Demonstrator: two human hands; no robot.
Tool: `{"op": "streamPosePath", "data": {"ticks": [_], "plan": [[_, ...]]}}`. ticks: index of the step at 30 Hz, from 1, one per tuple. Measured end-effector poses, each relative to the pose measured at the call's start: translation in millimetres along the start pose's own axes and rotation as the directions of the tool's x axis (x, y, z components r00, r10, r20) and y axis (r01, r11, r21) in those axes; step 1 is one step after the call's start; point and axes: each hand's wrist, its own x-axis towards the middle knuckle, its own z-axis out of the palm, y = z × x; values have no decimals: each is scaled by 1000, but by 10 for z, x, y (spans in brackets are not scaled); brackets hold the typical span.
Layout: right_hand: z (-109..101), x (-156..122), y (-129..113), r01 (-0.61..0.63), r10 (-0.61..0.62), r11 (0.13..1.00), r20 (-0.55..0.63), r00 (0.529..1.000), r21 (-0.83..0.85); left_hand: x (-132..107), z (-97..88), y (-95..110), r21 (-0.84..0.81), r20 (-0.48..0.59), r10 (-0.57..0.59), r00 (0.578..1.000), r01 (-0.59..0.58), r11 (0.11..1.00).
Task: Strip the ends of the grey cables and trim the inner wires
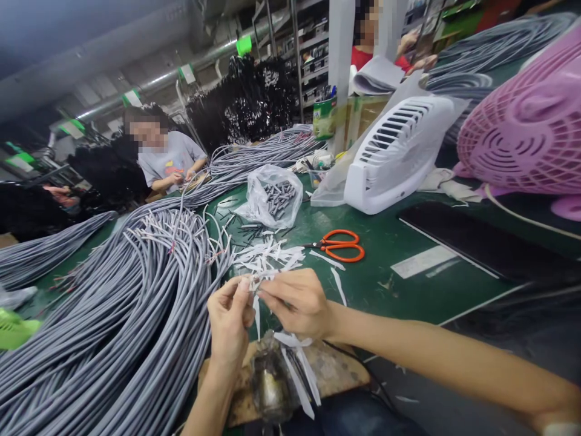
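Note:
My left hand and my right hand meet in front of me, both pinched on the end of a grey cable with thin wires and white strips sticking out of it. White paper-like strips lie scattered just beyond the fingers and hang below my right hand. A big bundle of grey cables fans out to the left of my left hand. Below my hands sits a worn metal tool on a wooden block.
Orange-handled scissors lie on the green table. A plastic bag of small dark sleeves sits behind. A white fan and a pink fan stand at right. A person in grey works across the table; another in red sits farther back.

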Motion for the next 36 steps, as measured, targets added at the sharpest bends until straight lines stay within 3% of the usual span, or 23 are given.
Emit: {"op": "streamPosePath", "data": {"ticks": [4, 10, 17, 22, 26, 29, 30, 31, 33, 34, 36], "plan": [[18, 8, -6, 44, -44, 999, -5, 999, -24, 10, -7, 25, -40, 1, 2, 1000, -1, 999], [22, 63, -23, -205, 194, 966, 83, 978, 158, 59, -27, 42, -78, 24, 4, 1000, -2, 997], [-25, 97, 3, -256, 244, 951, 88, 966, 174, 45, 21, 27, -64, 69, -12, 998, 16, 998], [-1, 21, 7, -90, 93, 985, -17, 996, 148, 57, 52, 40, -73, 80, -48, 996, 54, 996], [64, -63, -127, 175, -180, 951, -2, 984, 254, 203, -20, 95, -195, -108, -63, 992, 41, 980], [66, -48, -152, 228, -222, 928, -54, 974, 293, 263, -62, 105, -207, -177, -15, 984, -22, 978], [54, -22, -122, 51, -45, 962, -29, 999, 268, 256, -60, 95, -180, -158, 6, 987, -35, 983], [40, 9, -79, -181, 195, 952, -32, 980, 247, 237, -51, 80, -153, -129, 15, 992, -35, 988], [18, 70, 13, -505, 516, 823, 27, 856, 259, 184, -25, 42, -118, -84, 32, 996, -42, 992], [18, 92, 46, -604, 609, 748, 79, 789, 275, 158, -15, 24, -113, -69, 35, 997, -43, 993], [41, 111, 68, -687, 663, 656, 197, 723, 312, 117, -7, -3, -120, -58, 48, 997, -55, 991]]}}
